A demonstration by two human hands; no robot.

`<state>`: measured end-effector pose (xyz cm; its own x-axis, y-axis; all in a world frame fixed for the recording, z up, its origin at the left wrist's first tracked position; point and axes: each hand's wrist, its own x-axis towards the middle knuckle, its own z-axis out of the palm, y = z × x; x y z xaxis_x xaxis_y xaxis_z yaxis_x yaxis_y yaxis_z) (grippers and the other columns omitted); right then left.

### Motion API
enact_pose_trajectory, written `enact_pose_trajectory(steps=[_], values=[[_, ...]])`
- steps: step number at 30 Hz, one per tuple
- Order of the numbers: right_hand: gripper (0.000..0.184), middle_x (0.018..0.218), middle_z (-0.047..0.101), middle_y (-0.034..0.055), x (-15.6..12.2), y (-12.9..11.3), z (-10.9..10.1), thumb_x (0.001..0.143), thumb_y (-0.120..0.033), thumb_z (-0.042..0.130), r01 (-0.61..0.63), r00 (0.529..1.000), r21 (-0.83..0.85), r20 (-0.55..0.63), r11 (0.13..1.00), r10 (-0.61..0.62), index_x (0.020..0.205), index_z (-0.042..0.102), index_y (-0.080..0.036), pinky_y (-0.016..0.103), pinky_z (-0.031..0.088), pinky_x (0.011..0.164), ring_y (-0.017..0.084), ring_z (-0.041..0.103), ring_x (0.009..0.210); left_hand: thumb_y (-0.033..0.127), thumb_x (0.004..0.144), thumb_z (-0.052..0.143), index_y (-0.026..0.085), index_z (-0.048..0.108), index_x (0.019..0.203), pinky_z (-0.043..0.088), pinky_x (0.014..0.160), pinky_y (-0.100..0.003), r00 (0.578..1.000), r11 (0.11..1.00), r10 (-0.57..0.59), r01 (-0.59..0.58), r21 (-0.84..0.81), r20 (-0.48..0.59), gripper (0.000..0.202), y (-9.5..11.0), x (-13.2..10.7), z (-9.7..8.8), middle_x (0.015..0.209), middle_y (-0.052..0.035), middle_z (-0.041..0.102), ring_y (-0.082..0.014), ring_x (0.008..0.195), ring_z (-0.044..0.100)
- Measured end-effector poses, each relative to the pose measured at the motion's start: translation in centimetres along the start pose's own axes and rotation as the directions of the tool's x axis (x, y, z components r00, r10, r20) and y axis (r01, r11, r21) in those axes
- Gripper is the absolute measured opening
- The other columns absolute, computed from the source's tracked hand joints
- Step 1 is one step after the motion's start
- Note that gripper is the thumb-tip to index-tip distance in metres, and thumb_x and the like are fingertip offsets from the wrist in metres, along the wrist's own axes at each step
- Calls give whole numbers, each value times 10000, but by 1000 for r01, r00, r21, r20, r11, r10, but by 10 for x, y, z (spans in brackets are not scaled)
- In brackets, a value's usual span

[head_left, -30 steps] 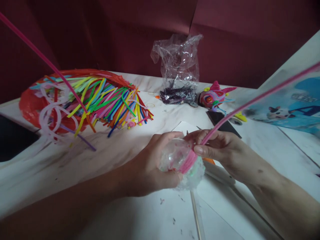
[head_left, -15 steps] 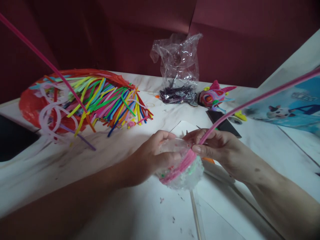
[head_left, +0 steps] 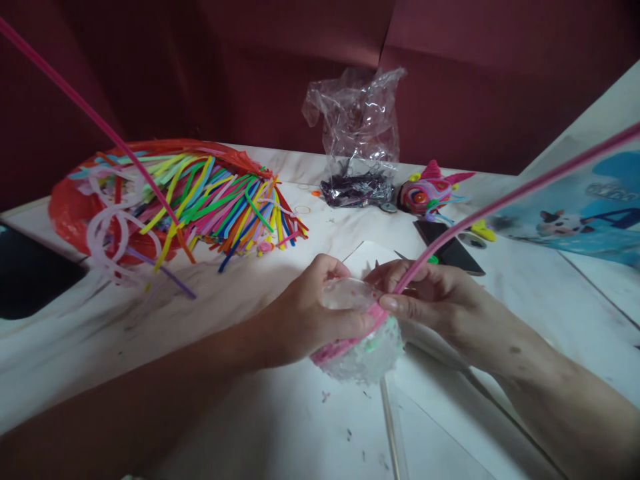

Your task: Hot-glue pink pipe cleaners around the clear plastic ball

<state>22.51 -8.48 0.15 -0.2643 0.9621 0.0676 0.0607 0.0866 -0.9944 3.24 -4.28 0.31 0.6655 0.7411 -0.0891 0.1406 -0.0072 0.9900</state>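
Note:
My left hand (head_left: pixel 325 317) is closed round a translucent, bumpy ball-like piece (head_left: pixel 367 357), its thumb lying on a pink band wrapped across it. Pinched between the thumb and fingers of my right hand (head_left: pixel 425 287) is a pink pipe cleaner (head_left: pixel 480 213), right at the piece's edge. From there the pipe cleaner rises to the upper right, out of view. Another pink length (head_left: pixel 95 117) runs in from the upper left, over the heap of pipe cleaners; whether it is the same one, I cannot tell. Green and red bits show in the piece.
Many-coloured pipe cleaners (head_left: pixel 235 207) spill from a red plastic bag (head_left: pixel 70 217) at the back left. A clear bag (head_left: pixel 360 120) with dark purple strands, a colourful pipe-cleaner figure (head_left: pixel 427 193), a dark phone-like slab (head_left: pixel 445 247) and a blue printed package (head_left: pixel 595 207) stand beyond my hands.
My left thumb has moved right, onto the pink band, and the piece has turned and shifted slightly left. My right hand keeps its pinch on the pink pipe cleaner.

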Motion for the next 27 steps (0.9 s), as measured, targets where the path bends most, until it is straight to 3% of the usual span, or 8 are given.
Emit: enact_pose_trajectory(steps=[8,15,20,27], values=[[300,957,578,78,-1,-2,0,804,-386,738,-19,1000,-18,-9,1000,19,776,555,-149,357,415,839,241,533,914,390,739,591,216,423,935,378,577,-265,998,998,-53,54,11,-42,311,1,1,1,768,34,498,-128,667,485],[325,699,512,20,0,-3,2,799,-424,739,-14,1000,-51,-10,999,14,813,562,-151,347,418,845,257,526,936,447,684,657,172,452,1035,431,715,-350,996,997,-84,84,1,20,491,3,5,0,971,-77,597,-249,906,570],[342,734,522,26,-1,-7,5,798,-442,741,-25,1000,-43,2,999,26,821,565,-150,330,424,822,239,530,902,357,683,680,172,474,1014,443,701,-336,994,994,-107,107,4,37,431,8,3,-1,901,-51,619,-218,839,594],[336,927,565,76,-1,-2,3,824,-423,721,-31,999,10,-12,999,31,892,564,-134,327,430,824,232,529,914,414,661,698,182,495,974,432,624,-297,998,994,-61,63,86,-22,440,3,3,-1,824,-13,590,-177,739,563]])
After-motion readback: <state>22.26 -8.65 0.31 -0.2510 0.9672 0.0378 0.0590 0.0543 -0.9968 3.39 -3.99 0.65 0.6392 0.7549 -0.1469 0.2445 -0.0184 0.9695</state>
